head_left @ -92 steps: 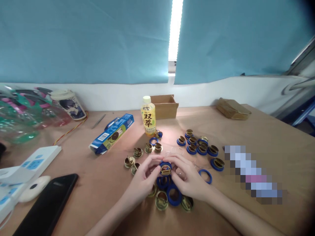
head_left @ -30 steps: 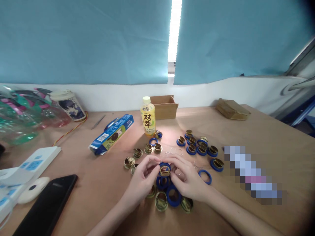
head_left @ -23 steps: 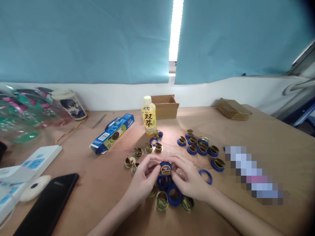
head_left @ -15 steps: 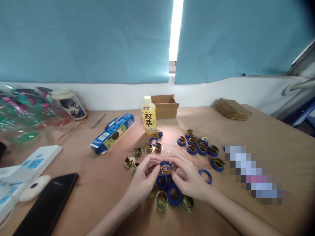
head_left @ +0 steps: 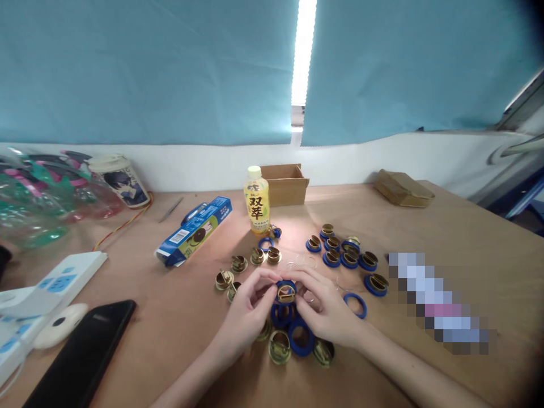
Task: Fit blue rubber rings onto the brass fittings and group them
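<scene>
Between both hands is a gold metal piece with a blue ring [head_left: 286, 292] around it. My left hand [head_left: 250, 303] pinches its left side, and my right hand [head_left: 325, 306] grips the right side. Under the hands lie loose blue rings [head_left: 301, 337] and gold pieces [head_left: 279, 347]. Several gold pieces without rings [head_left: 224, 279] sit to the left, beyond my left hand. At the right, a group of gold pieces fitted with blue rings [head_left: 349, 258] rests on the table. One loose blue ring [head_left: 355, 305] lies beside my right wrist. Thin wire rings [head_left: 306, 261] are just past my fingers.
A yellow drink bottle [head_left: 257, 201] stands before an open cardboard box [head_left: 284, 187]. Left are a blue carton [head_left: 193, 232], a black phone [head_left: 85, 351], a power strip [head_left: 55, 283], a cup [head_left: 123, 181] and spray bottles [head_left: 63, 192]. A brown package [head_left: 403, 188] lies back right.
</scene>
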Demonstrator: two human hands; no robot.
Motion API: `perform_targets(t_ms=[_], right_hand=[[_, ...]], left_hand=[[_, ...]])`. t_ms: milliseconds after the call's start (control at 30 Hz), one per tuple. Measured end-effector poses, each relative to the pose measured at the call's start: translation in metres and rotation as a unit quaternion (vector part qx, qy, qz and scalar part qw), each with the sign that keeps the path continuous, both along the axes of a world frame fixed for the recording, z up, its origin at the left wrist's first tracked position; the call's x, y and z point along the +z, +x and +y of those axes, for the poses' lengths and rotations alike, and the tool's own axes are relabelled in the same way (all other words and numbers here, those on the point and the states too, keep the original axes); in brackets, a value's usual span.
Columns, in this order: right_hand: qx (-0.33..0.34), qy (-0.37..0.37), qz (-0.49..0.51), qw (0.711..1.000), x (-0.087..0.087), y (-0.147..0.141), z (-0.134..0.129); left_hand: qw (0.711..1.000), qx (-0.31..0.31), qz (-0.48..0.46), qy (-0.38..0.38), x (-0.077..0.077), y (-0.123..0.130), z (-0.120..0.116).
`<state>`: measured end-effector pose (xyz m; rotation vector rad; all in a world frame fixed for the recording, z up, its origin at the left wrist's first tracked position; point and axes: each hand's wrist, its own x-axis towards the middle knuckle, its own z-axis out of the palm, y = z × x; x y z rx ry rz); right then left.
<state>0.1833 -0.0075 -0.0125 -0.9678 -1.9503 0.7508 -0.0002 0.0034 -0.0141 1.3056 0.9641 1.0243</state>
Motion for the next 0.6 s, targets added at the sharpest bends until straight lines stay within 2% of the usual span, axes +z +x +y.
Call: perform_targets(t_ms=[600], right_hand=[[0.004,-0.004,-0.013,1.0,-0.0003,0.0003,0.0]], left_hand=[[0.999,-0.014,0.027,0.015,-0.001,-0.0008,0.0004]])
